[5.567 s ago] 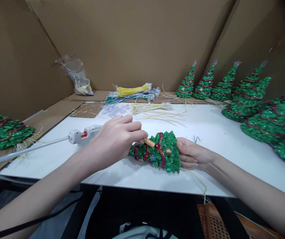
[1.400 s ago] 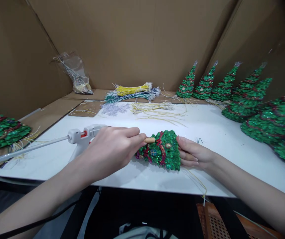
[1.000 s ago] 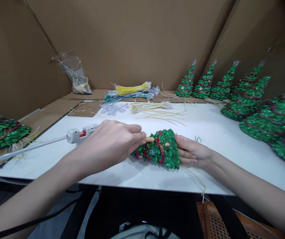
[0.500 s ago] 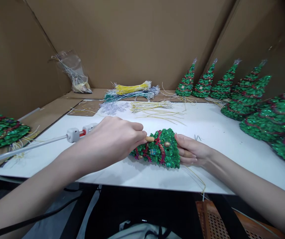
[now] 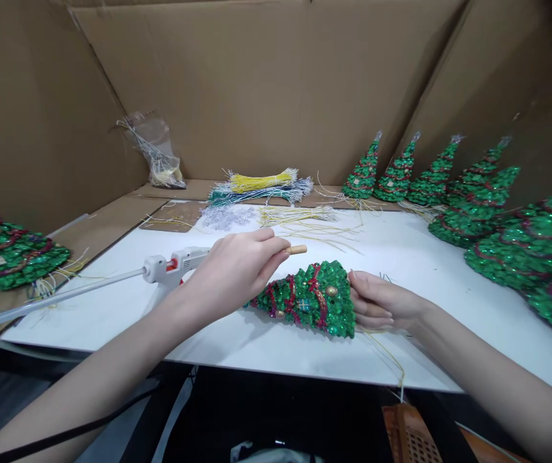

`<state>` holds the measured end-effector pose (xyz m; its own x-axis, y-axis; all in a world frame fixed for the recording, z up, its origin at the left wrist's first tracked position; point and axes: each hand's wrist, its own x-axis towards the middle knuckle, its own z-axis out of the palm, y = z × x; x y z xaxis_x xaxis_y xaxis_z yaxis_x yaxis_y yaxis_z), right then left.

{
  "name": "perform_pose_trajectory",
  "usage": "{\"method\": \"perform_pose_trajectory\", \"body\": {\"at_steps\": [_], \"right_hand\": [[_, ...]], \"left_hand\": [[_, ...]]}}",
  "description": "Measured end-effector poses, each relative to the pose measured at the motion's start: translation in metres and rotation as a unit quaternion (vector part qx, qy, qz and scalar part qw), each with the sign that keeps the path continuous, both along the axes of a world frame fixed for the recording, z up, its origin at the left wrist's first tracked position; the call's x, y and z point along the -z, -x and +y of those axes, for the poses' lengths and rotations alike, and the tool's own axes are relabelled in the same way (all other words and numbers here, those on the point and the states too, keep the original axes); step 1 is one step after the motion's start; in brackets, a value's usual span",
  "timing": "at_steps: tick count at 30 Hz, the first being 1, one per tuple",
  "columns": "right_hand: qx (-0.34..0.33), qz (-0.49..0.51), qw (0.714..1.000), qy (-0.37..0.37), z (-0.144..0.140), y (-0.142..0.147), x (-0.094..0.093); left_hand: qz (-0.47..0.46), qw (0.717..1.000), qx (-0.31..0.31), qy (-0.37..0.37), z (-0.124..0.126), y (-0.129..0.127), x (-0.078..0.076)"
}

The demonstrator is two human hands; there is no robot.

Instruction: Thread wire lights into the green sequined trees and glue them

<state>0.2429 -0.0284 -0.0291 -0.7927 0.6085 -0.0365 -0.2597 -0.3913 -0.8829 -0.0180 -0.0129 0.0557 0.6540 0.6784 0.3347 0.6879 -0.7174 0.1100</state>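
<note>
Tree (image 5: 328, 315) of cone shape, green and glittering, with dark-red garlands and small coloured ornaments, lies sideways over the white flat surface (image 5: 439, 276), its wide base turned to the right. I cannot tell whether it rests on the surface with its full length. The right hand (image 5: 382, 302) is grasping this base, the thumb at the upper edge and the other fingers lower, partly hidden. Thin yellow wires (image 5: 403, 370) come out below this hand and hang over the front edge of the surface.

The left hand (image 5: 247, 260) pinches a short tan wooden stick (image 5: 298, 249) between thumb and fingers; the stick points to the right and appears apart from the tree, just above it in the view.

Behind the left wrist is a white plastic glue gun (image 5: 191, 257) with a red part, and a long translucent rod (image 5: 97, 288) goes out from its back. Farther away are a pile of small clear pieces (image 5: 227, 217), a loose bundle of pale yellow wires (image 5: 295, 215) and tied bundles of bright yellow and dark green wires (image 5: 263, 180). More green glittering cone-shaped trees (image 5: 473, 215) stand at the right, near brown cardboard walls (image 5: 266, 90).
</note>
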Motion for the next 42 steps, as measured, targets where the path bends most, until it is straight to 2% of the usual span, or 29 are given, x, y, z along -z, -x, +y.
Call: {"method": "perform_pose_trajectory", "body": {"at_steps": [4, 7, 10, 13, 16, 18, 20, 22, 23, 25, 30, 36, 42], "right_hand": [[0.006, -0.047, 0.999, -0.016, 0.003, -0.008, -0.006], [0.037, -0.130, 0.990, -0.048, 0.003, -0.017, -0.016], [0.076, -0.239, 0.962, -0.108, 0.004, -0.027, -0.029], [0.141, -0.291, 0.933, -0.161, 0.008, -0.039, -0.042], [0.253, -0.335, 0.884, -0.206, 0.020, -0.051, -0.048], [0.323, -0.374, 0.836, -0.240, 0.031, -0.058, -0.046], [0.363, -0.408, 0.796, -0.261, 0.044, -0.062, -0.040], [0.363, -0.455, 0.760, -0.287, 0.057, -0.063, -0.032], [0.365, -0.484, 0.734, -0.308, 0.063, -0.062, -0.028], [0.322, -0.552, 0.678, -0.364, 0.073, -0.059, -0.022], [0.270, -0.605, 0.643, -0.383, 0.088, -0.049, -0.015], [0.253, -0.668, 0.588, -0.379, 0.094, -0.040, -0.010], [0.258, -0.673, 0.578, -0.383, 0.095, -0.042, -0.010]], "left_hand": [[0.032, 0.999, -0.039, -0.007, 0.017, -0.014, 0.012], [0.084, 0.994, -0.074, 0.010, 0.029, -0.023, 0.018], [0.100, 0.991, -0.081, 0.027, 0.040, -0.029, 0.023], [0.107, 0.990, -0.074, 0.045, 0.048, -0.032, 0.028], [0.110, 0.989, -0.071, 0.061, 0.053, -0.032, 0.034], [0.109, 0.989, -0.070, 0.069, 0.055, -0.031, 0.038], [0.106, 0.989, -0.070, 0.074, 0.057, -0.030, 0.041], [0.101, 0.989, -0.071, 0.079, 0.059, -0.030, 0.044], [0.099, 0.989, -0.071, 0.081, 0.059, -0.030, 0.045], [0.094, 0.989, -0.072, 0.086, 0.060, -0.029, 0.047], [0.085, 0.989, -0.074, 0.098, 0.061, -0.029, 0.050], [0.064, 0.990, -0.071, 0.105, 0.060, -0.027, 0.051], [0.008, 0.992, -0.066, 0.109, 0.062, -0.024, 0.051]]}}
